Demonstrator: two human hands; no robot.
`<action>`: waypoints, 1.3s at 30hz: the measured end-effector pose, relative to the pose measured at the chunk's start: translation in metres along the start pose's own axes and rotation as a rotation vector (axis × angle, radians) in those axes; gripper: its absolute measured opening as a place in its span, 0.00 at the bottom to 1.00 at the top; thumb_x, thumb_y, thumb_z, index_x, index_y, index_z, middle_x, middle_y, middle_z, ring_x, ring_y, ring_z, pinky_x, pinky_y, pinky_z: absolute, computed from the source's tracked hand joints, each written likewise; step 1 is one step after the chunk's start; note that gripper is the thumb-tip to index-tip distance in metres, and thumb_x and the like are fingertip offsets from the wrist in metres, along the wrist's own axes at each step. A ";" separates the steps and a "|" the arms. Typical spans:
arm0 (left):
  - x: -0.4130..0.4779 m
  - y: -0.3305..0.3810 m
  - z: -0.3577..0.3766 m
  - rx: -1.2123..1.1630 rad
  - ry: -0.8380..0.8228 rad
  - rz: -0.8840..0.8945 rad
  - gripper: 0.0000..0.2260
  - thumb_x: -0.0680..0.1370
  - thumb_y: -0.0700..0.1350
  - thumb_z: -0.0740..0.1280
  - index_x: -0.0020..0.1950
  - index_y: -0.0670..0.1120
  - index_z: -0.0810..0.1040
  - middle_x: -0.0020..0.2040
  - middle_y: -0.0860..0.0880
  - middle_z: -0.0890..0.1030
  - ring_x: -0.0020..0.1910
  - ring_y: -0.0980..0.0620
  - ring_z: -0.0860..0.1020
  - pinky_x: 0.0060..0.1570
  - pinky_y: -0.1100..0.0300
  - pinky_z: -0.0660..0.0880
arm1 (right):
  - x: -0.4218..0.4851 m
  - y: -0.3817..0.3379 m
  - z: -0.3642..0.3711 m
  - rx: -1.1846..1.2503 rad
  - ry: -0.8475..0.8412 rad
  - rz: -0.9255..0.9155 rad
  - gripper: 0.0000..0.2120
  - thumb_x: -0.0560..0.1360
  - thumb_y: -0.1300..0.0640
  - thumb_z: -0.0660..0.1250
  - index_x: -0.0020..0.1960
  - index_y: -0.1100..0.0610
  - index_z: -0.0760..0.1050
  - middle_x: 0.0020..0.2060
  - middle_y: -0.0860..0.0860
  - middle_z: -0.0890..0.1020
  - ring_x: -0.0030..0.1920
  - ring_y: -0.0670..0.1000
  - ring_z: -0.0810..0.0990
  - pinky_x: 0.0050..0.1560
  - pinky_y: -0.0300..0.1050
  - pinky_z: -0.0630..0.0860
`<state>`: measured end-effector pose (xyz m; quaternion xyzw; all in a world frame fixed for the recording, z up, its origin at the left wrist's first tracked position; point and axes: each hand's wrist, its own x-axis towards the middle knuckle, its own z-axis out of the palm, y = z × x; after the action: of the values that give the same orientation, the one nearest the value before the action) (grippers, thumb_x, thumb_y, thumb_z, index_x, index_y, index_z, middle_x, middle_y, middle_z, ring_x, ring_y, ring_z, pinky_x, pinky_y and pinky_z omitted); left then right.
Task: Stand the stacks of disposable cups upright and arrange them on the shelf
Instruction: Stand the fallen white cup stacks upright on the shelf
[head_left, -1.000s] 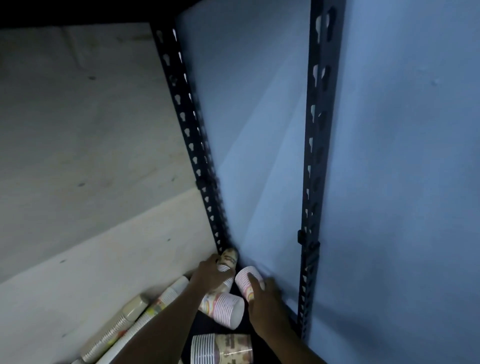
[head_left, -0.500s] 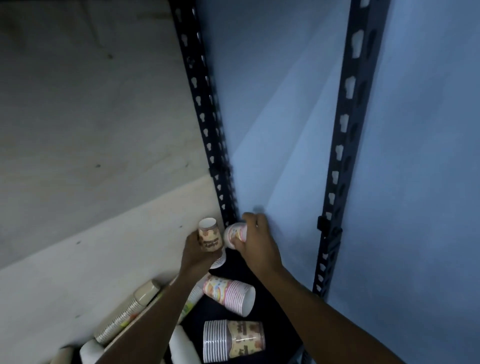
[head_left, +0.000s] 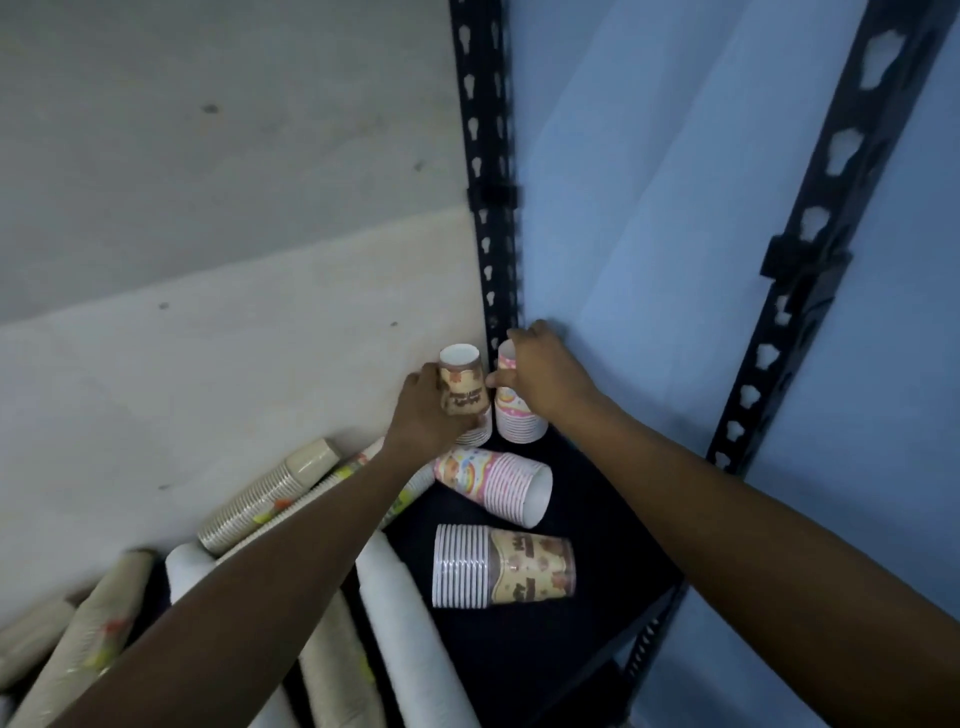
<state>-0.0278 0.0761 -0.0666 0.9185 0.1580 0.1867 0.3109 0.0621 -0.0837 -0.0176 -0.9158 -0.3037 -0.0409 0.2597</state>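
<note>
Two short cup stacks stand upside down in the back right corner of the dark shelf (head_left: 597, 545). My left hand (head_left: 428, 415) grips the brown-printed stack (head_left: 462, 387). My right hand (head_left: 545, 374) holds the pink-printed stack (head_left: 517, 418) from above. In front of them a pink stack (head_left: 498, 486) and a brown-printed stack (head_left: 504, 566) lie on their sides. Several long beige and white stacks (head_left: 270, 499) lie to the left, partly hidden under my left arm.
A black slotted post (head_left: 491, 171) rises behind the two standing stacks, and another post (head_left: 810, 260) stands at the front right. A grey back wall (head_left: 208, 234) and a blue side wall (head_left: 649, 208) close in the corner.
Both stacks were lifted from lying in the corner, turned and set upside down side by side. The camera has moved closer and lower, bringing more of the lying stacks into view.
</note>
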 end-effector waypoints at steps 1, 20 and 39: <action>-0.001 -0.004 0.000 -0.002 0.006 -0.006 0.34 0.67 0.48 0.83 0.67 0.39 0.72 0.61 0.41 0.78 0.62 0.42 0.75 0.57 0.54 0.71 | -0.001 0.002 0.004 0.000 -0.015 0.004 0.33 0.71 0.45 0.77 0.68 0.63 0.72 0.61 0.61 0.72 0.61 0.62 0.76 0.58 0.53 0.75; -0.009 -0.034 -0.005 0.001 0.054 0.071 0.42 0.69 0.53 0.81 0.74 0.44 0.61 0.52 0.45 0.81 0.51 0.47 0.80 0.52 0.53 0.76 | -0.014 0.018 0.026 0.052 0.146 -0.026 0.38 0.71 0.43 0.77 0.75 0.57 0.67 0.67 0.60 0.72 0.68 0.61 0.73 0.62 0.51 0.71; -0.099 -0.022 -0.087 0.346 -0.052 0.198 0.17 0.74 0.59 0.75 0.56 0.49 0.81 0.52 0.51 0.82 0.45 0.56 0.78 0.49 0.62 0.74 | -0.078 -0.011 0.008 -0.137 0.011 -0.248 0.23 0.76 0.40 0.67 0.66 0.50 0.72 0.61 0.52 0.75 0.64 0.54 0.72 0.54 0.52 0.76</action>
<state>-0.1572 0.0974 -0.0408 0.9737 0.0886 0.1628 0.1323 -0.0081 -0.1140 -0.0373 -0.8866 -0.4096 -0.0986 0.1911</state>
